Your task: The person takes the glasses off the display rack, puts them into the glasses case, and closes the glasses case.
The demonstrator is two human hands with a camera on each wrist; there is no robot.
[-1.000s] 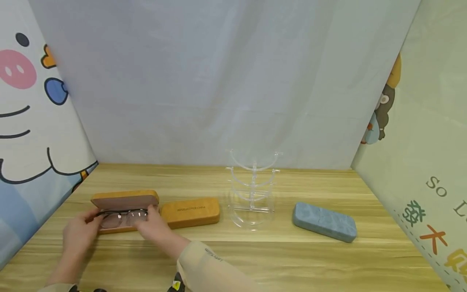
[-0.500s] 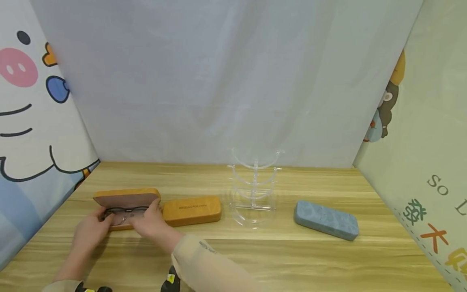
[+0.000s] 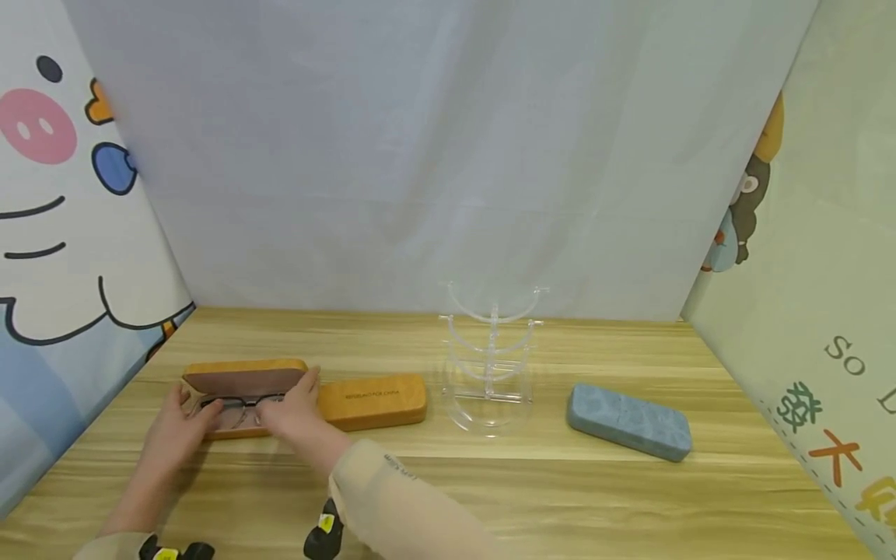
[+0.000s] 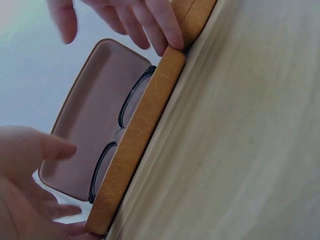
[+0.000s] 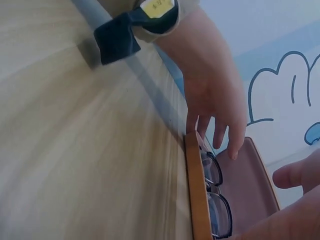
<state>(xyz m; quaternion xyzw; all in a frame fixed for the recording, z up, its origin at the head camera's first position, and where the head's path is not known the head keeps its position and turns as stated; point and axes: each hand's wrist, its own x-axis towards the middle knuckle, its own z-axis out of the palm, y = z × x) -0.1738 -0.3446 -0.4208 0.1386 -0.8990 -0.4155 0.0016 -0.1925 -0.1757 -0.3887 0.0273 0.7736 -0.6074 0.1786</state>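
Note:
A mustard-yellow glasses case (image 3: 234, 434) stands with its lid up on the left of the table, its pinkish-brown lining showing. Black-rimmed eyeglasses (image 3: 243, 402) lie inside it, partly hidden behind the front wall in both wrist views. At the case's left end is my left hand (image 3: 171, 432), its fingers against the end wall and its thumb (image 4: 57, 149) extended, apart from the glasses. My right hand (image 3: 297, 412) is at the right end, fingers fairly straight and touching the corner. Neither hand grips the glasses.
A second, closed mustard-yellow case (image 3: 374, 400) sits just right of the open one. Further right stand a clear tiered display rack (image 3: 492, 354) and a closed blue glasses case (image 3: 628, 422). A pale curtain (image 3: 420, 155) hangs behind the wooden table (image 3: 560, 505).
The eyeglasses have gone lower into the case, and the hands have let go of them and spread to the case's ends. The head view has shifted slightly.

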